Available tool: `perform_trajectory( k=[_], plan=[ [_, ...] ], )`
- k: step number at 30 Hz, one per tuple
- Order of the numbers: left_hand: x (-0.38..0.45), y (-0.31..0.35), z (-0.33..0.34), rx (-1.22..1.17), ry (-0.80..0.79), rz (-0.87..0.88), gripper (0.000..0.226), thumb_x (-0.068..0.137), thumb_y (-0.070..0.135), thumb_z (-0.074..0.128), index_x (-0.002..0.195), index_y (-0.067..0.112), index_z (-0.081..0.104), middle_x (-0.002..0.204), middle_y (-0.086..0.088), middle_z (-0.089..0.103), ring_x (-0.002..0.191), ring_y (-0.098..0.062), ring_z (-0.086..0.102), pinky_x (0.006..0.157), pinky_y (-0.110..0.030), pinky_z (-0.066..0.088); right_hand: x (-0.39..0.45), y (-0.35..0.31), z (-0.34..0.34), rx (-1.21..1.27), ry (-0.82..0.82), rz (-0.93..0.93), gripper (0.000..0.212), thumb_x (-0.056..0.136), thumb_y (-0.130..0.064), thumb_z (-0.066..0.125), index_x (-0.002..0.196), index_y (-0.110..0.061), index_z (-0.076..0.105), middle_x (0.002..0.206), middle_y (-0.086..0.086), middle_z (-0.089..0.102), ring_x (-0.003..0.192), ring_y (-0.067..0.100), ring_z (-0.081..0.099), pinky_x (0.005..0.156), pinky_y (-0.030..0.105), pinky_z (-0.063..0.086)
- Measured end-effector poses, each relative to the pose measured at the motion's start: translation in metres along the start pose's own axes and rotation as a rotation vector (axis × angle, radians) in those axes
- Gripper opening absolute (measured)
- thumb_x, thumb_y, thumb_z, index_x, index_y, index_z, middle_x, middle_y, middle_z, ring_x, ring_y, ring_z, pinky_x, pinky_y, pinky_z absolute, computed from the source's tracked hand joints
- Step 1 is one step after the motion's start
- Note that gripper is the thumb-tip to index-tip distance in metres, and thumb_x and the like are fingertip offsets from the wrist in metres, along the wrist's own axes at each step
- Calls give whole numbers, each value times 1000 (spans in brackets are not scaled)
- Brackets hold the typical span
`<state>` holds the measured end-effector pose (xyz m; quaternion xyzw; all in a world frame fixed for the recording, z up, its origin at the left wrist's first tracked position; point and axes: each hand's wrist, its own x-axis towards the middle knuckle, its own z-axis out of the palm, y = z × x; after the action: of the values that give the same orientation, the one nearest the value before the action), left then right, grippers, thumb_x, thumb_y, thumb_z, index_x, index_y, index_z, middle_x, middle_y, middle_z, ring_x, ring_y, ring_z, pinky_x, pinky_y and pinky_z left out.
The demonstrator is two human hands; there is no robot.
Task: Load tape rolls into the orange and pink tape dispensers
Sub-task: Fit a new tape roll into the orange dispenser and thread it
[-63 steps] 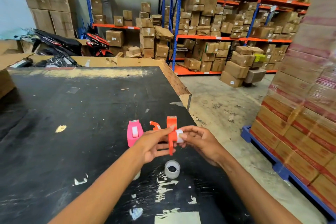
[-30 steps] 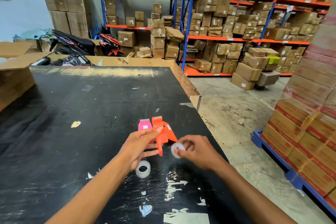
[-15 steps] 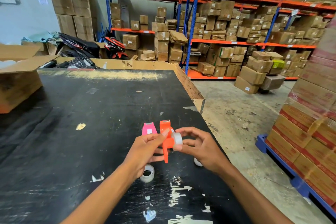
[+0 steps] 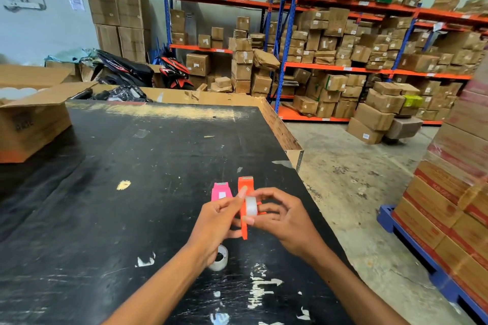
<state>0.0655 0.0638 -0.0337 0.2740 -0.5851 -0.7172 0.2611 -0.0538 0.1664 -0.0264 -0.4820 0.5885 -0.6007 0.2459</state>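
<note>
Tape roll (image 4: pixel 251 206) sits against the orange dispenser (image 4: pixel 244 203), pinched by the right hand (image 4: pixel 284 221). Left hand (image 4: pixel 219 221) grips the orange dispenser. Pink dispenser (image 4: pixel 221 192) stands just left; another roll (image 4: pixel 219 258) lies nearer, on the black table (image 4: pixel 118 192).

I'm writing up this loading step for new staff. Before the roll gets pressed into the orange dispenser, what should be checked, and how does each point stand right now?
1. Orange dispenser held firmly: ok, the left hand grips it above the table.
2. Tape roll in hand: ok, the right hand holds it against the dispenser's side.
3. Roll seated on the hub: cannot tell, the fingers hide the hub.
4. Loose tape end facing the cutter: cannot tell, no free end is visible.
5. Pink dispenser ready for its turn: ok, it sits on the table beside the hands.
6. Second roll within reach: ok, it lies on the table under the left wrist.
</note>
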Motion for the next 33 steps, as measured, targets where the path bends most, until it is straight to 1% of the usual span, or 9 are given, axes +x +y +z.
perform_trajectory(
  k=[5, 10, 14, 17, 21, 26, 29, 31, 33],
  plan=[
    [3, 0, -6, -74, -100, -77, 55, 76, 63, 59, 93, 15, 79, 91, -11, 79, 77, -17, 74, 74, -35, 59, 5, -1, 1, -127, 74, -26, 46, 64, -17, 88, 105, -24, 67, 98, 5, 69, 81, 14, 61, 72, 22, 52],
    [5, 8, -13, -31, -164, -57, 54, 61, 52, 77, 100, 14, 77, 82, -7, 74, 69, -13, 71, 73, -36, 59, 5, 3, 2, -85, 41, 38, 38, 67, -10, 86, 100, -11, 68, 85, 1, 66, 76, 12, 61, 67, 22, 55],
    [7, 9, -19, -14, -100, -69, 34, 70, 42, 74, 91, 15, 77, 83, -9, 76, 74, -17, 71, 76, -34, 60, 16, 4, -9, -75, 107, 92, 16, 78, -24, 76, 90, -13, 74, 83, 12, 72, 73, 19, 66, 72, 31, 56],
    [8, 8, -27, -4, -46, -96, 30, 81, 35, 70, 96, 9, 75, 88, -15, 73, 79, -22, 69, 72, -31, 59, 36, 20, -19, -382, 166, 130, 20, 85, -31, 68, 86, -13, 76, 85, 8, 76, 83, 22, 70, 80, 35, 53],
    [5, 5, -35, -5, -23, -110, 35, 81, 35, 70, 101, 7, 74, 87, -14, 74, 79, -21, 70, 71, -31, 58, 63, 48, -13, -847, 24, 308, 30, 91, -33, 57, 107, -13, 73, 99, 15, 74, 88, 29, 66, 77, 36, 51],
    [3, 1, -44, -26, -36, -114, 24, 82, 34, 69, 95, 16, 78, 87, -10, 76, 75, -16, 71, 73, -32, 58, 80, 61, 3, -1024, 14, 447, 37, 90, -39, 59, 115, -13, 67, 117, 16, 68, 108, 37, 63, 85, 41, 50],
    [3, 0, -51, -44, -53, -107, 37, 75, 39, 72, 104, 16, 75, 93, -10, 78, 78, -17, 72, 72, -30, 58, 80, 57, 5, -886, 17, 461, 29, 83, -32, 69, 108, -17, 71, 102, 11, 73, 95, 28, 68, 82, 37, 52],
    [4, -1, -56, -60, -49, -96, 47, 69, 43, 73, 107, 15, 73, 96, -11, 78, 79, -18, 73, 79, -34, 59, 74, 49, 7, -547, 68, 440, 18, 79, -22, 74, 97, -16, 75, 72, 7, 69, 60, 14, 65, 68, 32, 51],
    [7, -2, -60, -78, -36, -84, 50, 68, 43, 74, 109, 15, 73, 97, -11, 78, 79, -18, 73, 81, -35, 58, 66, 37, 9, -182, 82, 431, 18, 80, -18, 75, 98, -17, 73, 61, 3, 61, 46, 7, 53, 55, 29, 49]
  ],
)
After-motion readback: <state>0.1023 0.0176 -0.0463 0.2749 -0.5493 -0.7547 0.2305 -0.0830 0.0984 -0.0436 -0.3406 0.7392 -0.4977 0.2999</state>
